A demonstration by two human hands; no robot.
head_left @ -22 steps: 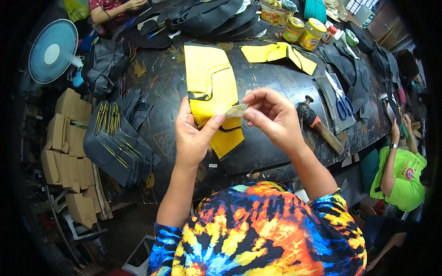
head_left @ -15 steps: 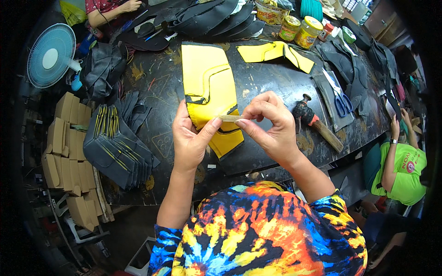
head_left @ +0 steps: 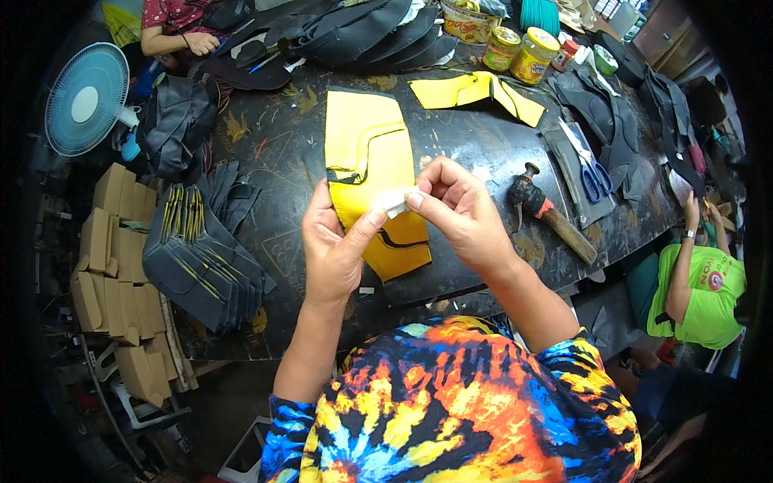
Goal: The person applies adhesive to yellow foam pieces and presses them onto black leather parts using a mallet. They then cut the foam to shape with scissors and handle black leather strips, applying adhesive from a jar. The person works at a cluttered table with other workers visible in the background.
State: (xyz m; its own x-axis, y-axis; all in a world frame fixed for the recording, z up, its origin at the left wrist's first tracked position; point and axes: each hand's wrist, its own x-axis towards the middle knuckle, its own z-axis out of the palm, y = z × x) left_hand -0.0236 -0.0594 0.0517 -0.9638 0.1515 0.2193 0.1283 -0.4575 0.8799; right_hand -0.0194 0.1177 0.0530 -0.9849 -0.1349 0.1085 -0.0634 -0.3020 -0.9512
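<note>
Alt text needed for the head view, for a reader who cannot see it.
Both hands, left hand and right hand, pinch a small whitish scrap above a yellow cut piece on a dark worktable. A hammer and blue-handled scissors lie to the right.

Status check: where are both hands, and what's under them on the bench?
Left hand and right hand pinch a small white strip between fingertips. Yellow cut panel lies flat beneath. Hammer lies apart, to the right.
</note>
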